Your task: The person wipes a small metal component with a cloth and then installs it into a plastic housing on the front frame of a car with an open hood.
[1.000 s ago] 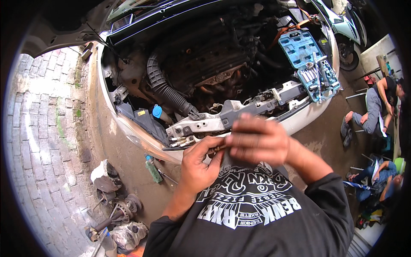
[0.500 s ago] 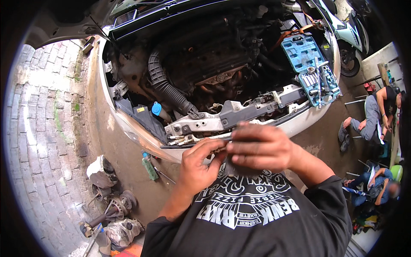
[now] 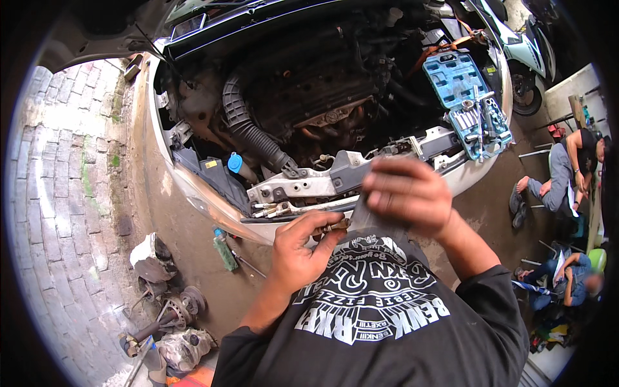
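Pinched between the thumb and fingers of my left hand (image 3: 298,250) is a small metal spark plug (image 3: 338,226), its end pointing right. My right hand (image 3: 412,197) is a little further right and higher, smeared by motion. A dark thin sheet (image 3: 369,216), possibly sandpaper, hangs from its fingers, close to the plug's tip but apart from it. More spark plugs (image 3: 274,209) lie on the car's front edge just beyond my left hand.
Ahead is the open engine bay (image 3: 309,97) with a ribbed air hose (image 3: 242,116) and blue reservoir cap (image 3: 235,162). A blue socket set case (image 3: 451,80) rests open at its right. Car parts (image 3: 174,316) lie on the left ground. Two people (image 3: 570,168) sit far right.
My right hand has moved up and right, away from the spark plug, taking the dark sheet along. My left hand stays in place, with more of the plug showing.
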Action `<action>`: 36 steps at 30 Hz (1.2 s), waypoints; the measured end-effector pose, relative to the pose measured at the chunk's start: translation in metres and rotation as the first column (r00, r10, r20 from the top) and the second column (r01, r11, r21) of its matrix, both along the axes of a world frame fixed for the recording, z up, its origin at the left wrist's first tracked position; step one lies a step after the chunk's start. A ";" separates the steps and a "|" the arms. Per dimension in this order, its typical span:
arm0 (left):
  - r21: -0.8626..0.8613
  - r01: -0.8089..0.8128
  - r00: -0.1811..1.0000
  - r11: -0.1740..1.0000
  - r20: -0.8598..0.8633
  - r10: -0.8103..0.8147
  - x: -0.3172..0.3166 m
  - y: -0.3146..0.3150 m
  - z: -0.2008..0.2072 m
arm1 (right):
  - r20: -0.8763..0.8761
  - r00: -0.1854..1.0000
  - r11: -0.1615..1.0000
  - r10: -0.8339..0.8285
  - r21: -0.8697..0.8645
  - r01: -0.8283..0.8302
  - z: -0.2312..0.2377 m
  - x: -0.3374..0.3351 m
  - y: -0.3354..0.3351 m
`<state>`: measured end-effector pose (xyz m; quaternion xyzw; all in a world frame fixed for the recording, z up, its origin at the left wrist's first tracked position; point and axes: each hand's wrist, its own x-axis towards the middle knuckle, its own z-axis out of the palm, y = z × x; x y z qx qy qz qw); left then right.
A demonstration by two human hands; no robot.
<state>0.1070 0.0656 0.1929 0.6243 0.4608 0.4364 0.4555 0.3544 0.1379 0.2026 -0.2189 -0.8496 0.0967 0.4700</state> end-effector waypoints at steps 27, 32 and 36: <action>-0.124 0.087 0.892 0.988 0.452 -0.021 0.001 0.001 -0.008 | -0.163 0.961 0.965 0.222 -0.107 -0.241 0.011 -0.019 -0.020; -0.080 0.180 0.809 0.980 0.579 -0.101 0.000 0.004 -0.009 | -0.156 0.978 0.976 -0.139 -0.188 0.109 -0.012 -0.009 -0.005; -0.070 0.124 0.840 0.990 0.538 -0.067 0.001 0.004 -0.009 | -0.133 0.981 0.986 0.138 -0.074 -0.149 0.009 -0.021 -0.024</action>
